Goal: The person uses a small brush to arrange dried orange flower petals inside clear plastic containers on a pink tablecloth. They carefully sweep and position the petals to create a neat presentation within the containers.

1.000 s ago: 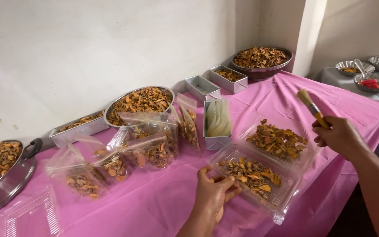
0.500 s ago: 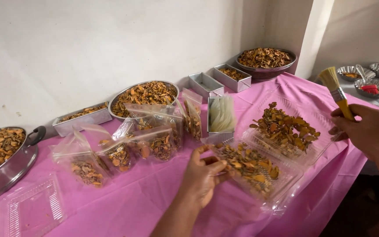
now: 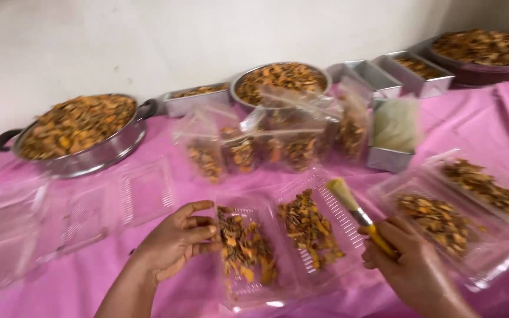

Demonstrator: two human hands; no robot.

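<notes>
One pink-clothed counter [image 3: 119,277] carries it all: a big steel pan [image 3: 78,132] of orange-brown chips far left, loaf tins and filled bags along the wall. Since a second ago a fresh clear hinged tray [image 3: 284,241] sits open in front of the person; the filled tray [image 3: 443,218] handled before now lies off to the right. Left hand [image 3: 175,241], fingers loosely spread, touches the open tray's left edge beside the chips. Right hand [image 3: 410,265] has its grip pinched on the yellow-handled brush [image 3: 357,209], bristles over the tray's right half.
</notes>
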